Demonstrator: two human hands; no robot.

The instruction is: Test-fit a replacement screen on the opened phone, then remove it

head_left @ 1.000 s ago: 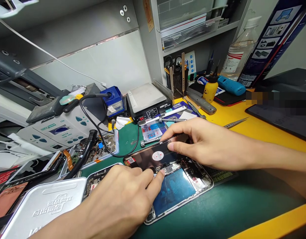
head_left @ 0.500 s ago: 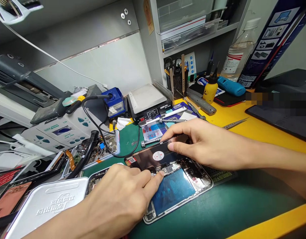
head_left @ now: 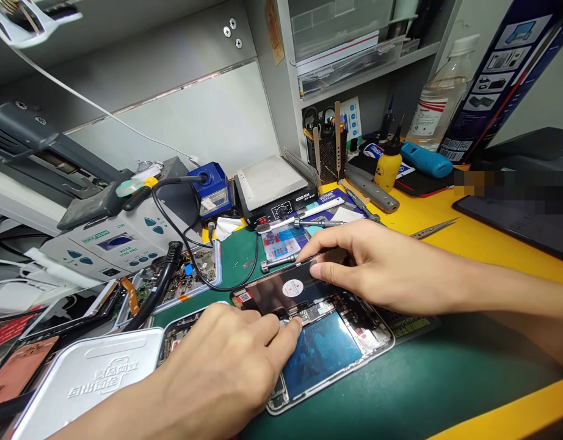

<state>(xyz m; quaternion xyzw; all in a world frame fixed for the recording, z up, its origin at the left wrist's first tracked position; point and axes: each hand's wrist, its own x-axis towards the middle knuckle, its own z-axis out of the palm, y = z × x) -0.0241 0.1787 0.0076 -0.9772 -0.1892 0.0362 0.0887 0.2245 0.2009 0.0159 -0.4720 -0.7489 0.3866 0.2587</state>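
An opened phone [head_left: 326,345] lies on the green mat, its dark blue battery and inner parts facing up. Tilted up along its far side is the phone screen [head_left: 267,296], its back bearing a round white sticker. My right hand [head_left: 359,263] pinches the top edge of that screen, thumb on the back and fingers behind. My left hand [head_left: 245,348] is curled over the phone's left side. Its index fingertip presses on small connector parts [head_left: 296,319] beside the battery. The left thumb is hidden, as is anything under the curled fingers.
Screwdrivers [head_left: 318,223] and a white brush [head_left: 304,215] lie behind the phone, before a heating plate [head_left: 275,186]. Tweezers [head_left: 435,228] rest at right. At left are a white box lid [head_left: 89,373], a tray of parts [head_left: 196,278] and a soldering station [head_left: 121,241] with a black cable.
Almost nothing has changed. The phone and both hands appear shifted very slightly right and down, along with the whole view; the grips look the same.
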